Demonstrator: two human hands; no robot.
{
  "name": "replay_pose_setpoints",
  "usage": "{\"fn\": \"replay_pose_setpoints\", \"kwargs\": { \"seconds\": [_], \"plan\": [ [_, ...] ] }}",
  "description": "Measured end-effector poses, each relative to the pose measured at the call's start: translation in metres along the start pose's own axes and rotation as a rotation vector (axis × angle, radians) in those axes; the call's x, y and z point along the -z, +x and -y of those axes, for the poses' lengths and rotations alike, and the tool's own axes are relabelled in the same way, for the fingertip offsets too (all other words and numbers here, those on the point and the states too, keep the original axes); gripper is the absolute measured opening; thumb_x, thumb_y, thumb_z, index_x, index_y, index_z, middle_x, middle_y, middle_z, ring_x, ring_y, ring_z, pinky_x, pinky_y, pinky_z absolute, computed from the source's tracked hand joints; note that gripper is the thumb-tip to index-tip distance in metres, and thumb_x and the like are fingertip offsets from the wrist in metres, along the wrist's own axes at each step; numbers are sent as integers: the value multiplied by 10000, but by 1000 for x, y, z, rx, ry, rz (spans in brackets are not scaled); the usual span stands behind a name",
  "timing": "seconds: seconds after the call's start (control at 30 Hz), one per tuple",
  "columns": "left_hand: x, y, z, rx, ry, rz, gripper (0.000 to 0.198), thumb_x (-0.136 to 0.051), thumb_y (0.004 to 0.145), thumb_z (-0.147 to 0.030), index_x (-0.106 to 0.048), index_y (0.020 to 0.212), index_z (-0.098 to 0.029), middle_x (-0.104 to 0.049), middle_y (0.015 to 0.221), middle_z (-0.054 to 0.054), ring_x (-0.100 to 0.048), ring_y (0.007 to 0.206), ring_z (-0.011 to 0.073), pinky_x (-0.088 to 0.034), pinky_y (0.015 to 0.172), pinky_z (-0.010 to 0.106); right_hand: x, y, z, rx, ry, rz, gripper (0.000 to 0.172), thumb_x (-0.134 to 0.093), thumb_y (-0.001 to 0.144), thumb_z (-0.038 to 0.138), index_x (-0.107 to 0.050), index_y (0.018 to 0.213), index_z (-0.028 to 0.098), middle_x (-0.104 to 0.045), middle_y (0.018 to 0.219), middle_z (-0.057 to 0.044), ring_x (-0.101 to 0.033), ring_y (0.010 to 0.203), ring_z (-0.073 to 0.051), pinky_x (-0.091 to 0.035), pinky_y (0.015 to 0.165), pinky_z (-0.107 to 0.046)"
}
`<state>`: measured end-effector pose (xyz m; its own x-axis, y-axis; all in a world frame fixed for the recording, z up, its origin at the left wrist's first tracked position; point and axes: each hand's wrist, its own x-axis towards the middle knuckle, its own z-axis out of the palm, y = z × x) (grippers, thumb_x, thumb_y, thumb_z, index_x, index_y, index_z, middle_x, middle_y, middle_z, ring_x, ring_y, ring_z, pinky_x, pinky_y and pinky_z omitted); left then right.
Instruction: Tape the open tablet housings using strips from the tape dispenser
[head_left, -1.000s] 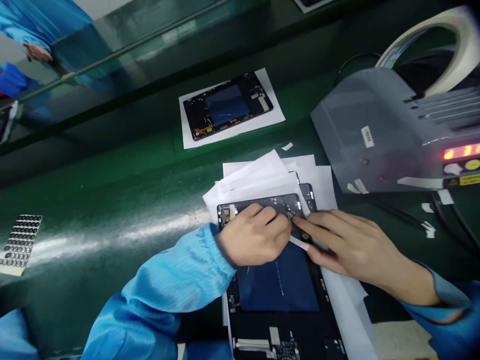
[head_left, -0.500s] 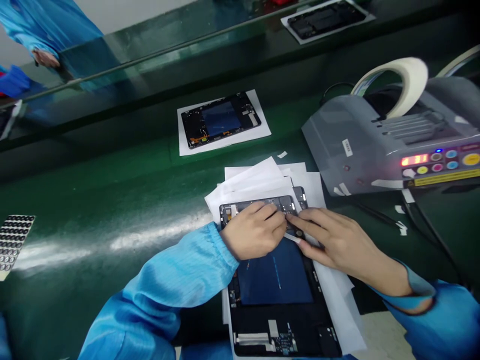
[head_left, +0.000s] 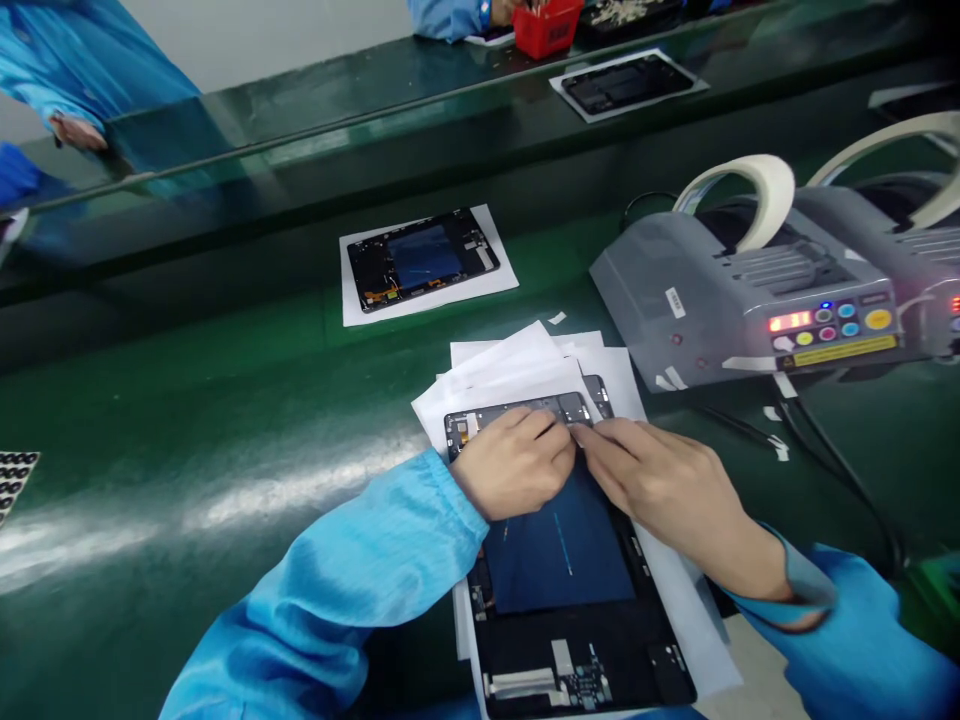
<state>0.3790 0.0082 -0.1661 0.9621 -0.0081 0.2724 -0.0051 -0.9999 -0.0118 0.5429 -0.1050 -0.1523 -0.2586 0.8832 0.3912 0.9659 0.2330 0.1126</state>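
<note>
An opened tablet (head_left: 559, 555) lies in front of me on white paper sheets (head_left: 502, 370), its dark blue battery and circuit parts exposed. My left hand (head_left: 517, 465) is closed over its upper part, fingers curled; whatever they grip is hidden. From the right, my right hand (head_left: 667, 485) meets it with thumb and fingers pinched together at the tablet's upper right edge. Nothing can be made out between those fingertips. A corner of another dark tablet (head_left: 598, 395) pokes out beneath the sheets.
A grey tape dispenser (head_left: 690, 290) with a lit display stands at the right, cables beside it. Another opened tablet (head_left: 427, 255) lies on paper ahead, and one more (head_left: 630, 82) on the raised ledge. A dotted sticker sheet (head_left: 13, 480) is at left. Co-workers' blue sleeves show beyond.
My right thumb and fingers have closed together near my left fingertips. The small white strip seen between my hands is now out of sight. The view has shifted slightly.
</note>
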Motion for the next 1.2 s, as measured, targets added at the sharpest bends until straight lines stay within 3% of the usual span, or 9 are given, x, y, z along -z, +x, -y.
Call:
{"fn": "replay_pose_setpoints", "kwargs": {
  "seconds": [0.27,0.4,0.5,0.6,0.73,0.8,0.93,1.03,1.2],
  "plan": [
    [-4,-2,0,15,2,-68,213,-451,961,-134,-655,983,-75,-655,936,106,-604,942,229,-488,817,362,3,-1,2,35,-31,133,181,-490,903,71,-653,965,118,-579,772,-40,-533,672,-166,-410,607,-312],
    [-6,2,-3,13,0,-32,213,-448,957,-139,-653,964,-82,-660,940,115,-606,958,232,-498,836,366,8,2,7,116,-118,239,245,-469,799,-19,-656,881,116,-582,807,-68,-516,679,-192,-434,588,-333],
    [-7,-2,-5,31,-29,6,201,-464,951,-153,-651,996,-95,-669,990,119,-605,1000,227,-504,880,368,13,0,12,134,-195,224,280,-447,783,-27,-669,888,106,-611,856,-92,-516,682,-198,-454,574,-333],
    [-2,-25,3,224,-134,-29,211,-483,954,-213,-644,1068,-140,-667,1068,114,-597,1057,228,-499,932,395,13,-8,12,139,-144,158,367,-430,823,-7,-645,1111,62,-642,942,-102,-541,734,-192,-487,598,-312],
    [21,-66,32,845,-455,-169,253,-545,916,-329,-659,1065,-158,-673,1074,103,-618,1002,227,-511,907,395,7,-21,8,81,-9,103,416,-418,850,0,-601,1215,79,-657,1072,-101,-558,827,-194,-498,629,-306],
    [31,-76,46,1029,-619,-168,291,-563,887,-380,-675,1031,-153,-693,980,80,-638,880,205,-530,819,351,1,-25,6,50,48,39,393,-405,867,21,-624,1184,102,-666,1075,-98,-555,828,-193,-503,643,-313],
    [33,-75,63,1071,-790,-78,288,-620,800,-410,-701,840,-137,-661,697,19,-591,628,150,-486,601,252,-12,-33,2,-3,259,-87,369,-420,883,68,-648,1161,156,-671,1096,-82,-563,871,-196,-516,734,-336],
    [31,-72,68,1081,-852,-65,264,-666,747,-394,-661,669,-142,-593,595,-7,-517,565,122,-416,548,225,-23,-41,0,-36,368,-117,339,-484,884,100,-644,1174,172,-663,1147,-76,-575,913,-208,-508,789,-365],
    [40,-61,46,1130,-897,-217,325,-622,815,-488,-619,762,-168,-557,617,-27,-471,569,110,-391,561,221,-30,-47,1,-82,465,-117,339,-535,895,156,-621,1223,166,-648,1199,-91,-588,999,-233,-507,861,-403]
  ]
}}
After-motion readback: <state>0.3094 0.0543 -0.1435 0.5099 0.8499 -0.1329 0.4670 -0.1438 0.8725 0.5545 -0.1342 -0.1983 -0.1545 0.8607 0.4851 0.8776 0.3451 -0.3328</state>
